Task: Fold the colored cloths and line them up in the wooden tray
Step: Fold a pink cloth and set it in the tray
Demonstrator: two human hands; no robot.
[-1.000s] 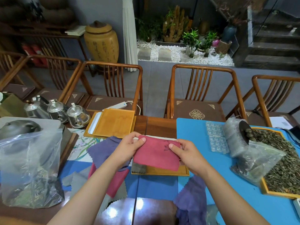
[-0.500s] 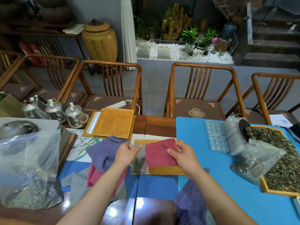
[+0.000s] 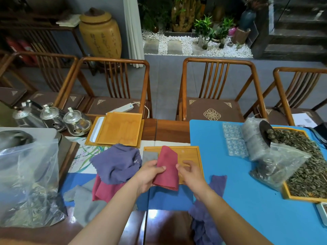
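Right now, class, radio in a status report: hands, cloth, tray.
Left hand gripping folded red cloth; right hand open beside it. Cloth held over wooden tray, grey cloth at tray's left end. Nothing blocking the tray.

Folded red cloth [image 3: 167,167] held tilted above wooden tray [image 3: 191,152].

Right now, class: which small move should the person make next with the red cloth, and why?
Probably lower the folded red cloth into the wooden tray beside the grey cloth: the left hand pinches it above the tray, whose right part is bare.
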